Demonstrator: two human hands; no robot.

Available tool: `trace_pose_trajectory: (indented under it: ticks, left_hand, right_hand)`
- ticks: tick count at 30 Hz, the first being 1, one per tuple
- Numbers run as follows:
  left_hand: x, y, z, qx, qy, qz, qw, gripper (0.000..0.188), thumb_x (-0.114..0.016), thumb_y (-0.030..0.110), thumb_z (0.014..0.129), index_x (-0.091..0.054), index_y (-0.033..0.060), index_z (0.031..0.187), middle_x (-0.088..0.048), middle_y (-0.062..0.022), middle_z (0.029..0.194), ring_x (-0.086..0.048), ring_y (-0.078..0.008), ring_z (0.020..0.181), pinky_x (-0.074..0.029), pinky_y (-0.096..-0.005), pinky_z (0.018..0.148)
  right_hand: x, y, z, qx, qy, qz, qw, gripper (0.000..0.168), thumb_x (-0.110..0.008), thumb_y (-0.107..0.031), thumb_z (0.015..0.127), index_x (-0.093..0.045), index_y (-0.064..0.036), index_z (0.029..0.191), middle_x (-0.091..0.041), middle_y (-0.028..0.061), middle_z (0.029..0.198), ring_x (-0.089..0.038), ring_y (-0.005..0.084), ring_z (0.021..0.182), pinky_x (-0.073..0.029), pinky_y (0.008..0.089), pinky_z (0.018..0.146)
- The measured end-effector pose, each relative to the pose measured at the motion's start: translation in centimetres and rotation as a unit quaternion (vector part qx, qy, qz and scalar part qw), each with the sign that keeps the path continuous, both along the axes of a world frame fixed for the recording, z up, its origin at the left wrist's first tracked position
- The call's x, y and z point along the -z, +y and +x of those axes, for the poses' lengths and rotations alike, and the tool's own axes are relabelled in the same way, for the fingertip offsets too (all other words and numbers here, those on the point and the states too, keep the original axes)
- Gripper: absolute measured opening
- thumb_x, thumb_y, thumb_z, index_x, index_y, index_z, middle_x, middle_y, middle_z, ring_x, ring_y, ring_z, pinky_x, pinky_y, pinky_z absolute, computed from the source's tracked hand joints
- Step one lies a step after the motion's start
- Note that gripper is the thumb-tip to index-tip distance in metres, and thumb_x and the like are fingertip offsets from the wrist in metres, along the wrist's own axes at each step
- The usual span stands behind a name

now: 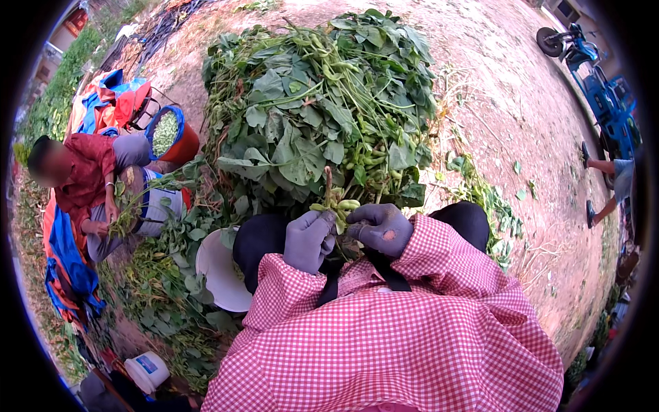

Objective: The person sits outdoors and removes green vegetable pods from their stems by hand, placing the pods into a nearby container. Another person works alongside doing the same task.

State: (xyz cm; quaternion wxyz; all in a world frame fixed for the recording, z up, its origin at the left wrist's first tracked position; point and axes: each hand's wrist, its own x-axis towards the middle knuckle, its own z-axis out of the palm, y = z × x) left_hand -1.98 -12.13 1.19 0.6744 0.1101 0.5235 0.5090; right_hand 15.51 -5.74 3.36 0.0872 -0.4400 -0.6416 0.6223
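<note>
My left hand, in a grey glove, grips a cut bean plant stem with its root end pointing up and away from me. Green bean pods and a few small leaves hang on this stem between my hands. My right hand, gloved too with a worn hole at its back, has its thumb and fingers pinched together at the pods; what lies between the fingertips is hidden. Right in front of my hands rises a large heap of leafy bean plants with pods showing among the leaves.
A white bucket stands by my left knee. Farther left, a seated person handles plants over another bucket, near a red bucket of pods. A white tub lies lower left. A blue three-wheeler and someone's legs are at right.
</note>
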Motion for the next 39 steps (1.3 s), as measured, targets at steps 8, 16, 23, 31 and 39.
trace_pose_trajectory:
  ticks: [8, 16, 23, 31, 39]
  left_hand:
    - [0.1, 0.0, -0.1, 0.011, -0.026, 0.034, 0.999, 0.018, -0.050, 0.010, 0.093, -0.060, -0.0054, 0.092, -0.055, -0.0038, 0.069, -0.036, -0.0049, 0.047, -0.028, -0.0198, 0.043]
    - [-1.1, -1.3, -1.2, 0.116, 0.175, 0.010, 0.978, 0.026, -0.050, 0.011, 0.091, -0.060, -0.0074, 0.107, -0.063, -0.0072, 0.076, -0.042, -0.0050, 0.049, -0.035, -0.0179, 0.047]
    - [-4.7, -0.7, 0.0, -0.035, 0.029, 0.102, 0.994, 0.024, -0.054, 0.011, 0.092, -0.060, -0.0048, 0.108, -0.059, -0.0033, 0.073, -0.043, -0.0030, 0.051, -0.031, -0.0174, 0.045]
    - [1.7, 0.9, -0.5, 0.186, 0.327, 0.100, 0.921, 0.024, -0.053, 0.016, 0.092, -0.062, -0.0055, 0.095, -0.053, -0.0031, 0.061, -0.047, -0.0098, 0.045, -0.039, -0.0239, 0.041]
    - [4.2, -0.3, 1.3, 0.011, 0.051, 0.042, 0.998, 0.017, -0.060, 0.017, 0.090, -0.063, 0.0008, 0.088, -0.050, 0.0002, 0.062, -0.040, -0.0077, 0.049, -0.031, -0.0241, 0.047]
  right_hand:
    - [2.0, 1.5, -0.5, 0.061, -0.002, 0.125, 0.990, 0.030, -0.063, -0.020, 0.085, -0.064, 0.003, 0.105, -0.065, 0.0180, 0.090, -0.063, 0.0240, 0.084, -0.050, 0.0314, 0.076]
    - [2.5, 2.1, -0.9, 0.061, -0.022, 0.124, 0.990, 0.025, -0.065, -0.015, 0.083, -0.063, 0.000, 0.102, -0.061, 0.0130, 0.089, -0.060, 0.0221, 0.080, -0.049, 0.0323, 0.073]
    - [2.3, 1.8, -1.3, -0.022, -0.033, 0.190, 0.981, 0.028, -0.063, -0.012, 0.079, -0.062, -0.003, 0.106, -0.061, 0.0184, 0.097, -0.061, 0.0354, 0.090, -0.049, 0.0397, 0.080]
    - [3.1, 1.9, -1.1, -0.085, -0.095, 0.240, 0.962, 0.028, -0.062, -0.015, 0.079, -0.061, -0.004, 0.106, -0.061, 0.0193, 0.100, -0.062, 0.0374, 0.090, -0.050, 0.0424, 0.079]
    - [2.9, -0.2, -1.8, -0.009, -0.038, 0.175, 0.984, 0.030, -0.060, -0.016, 0.081, -0.062, -0.002, 0.107, -0.062, 0.0187, 0.099, -0.063, 0.0325, 0.091, -0.050, 0.0373, 0.081]
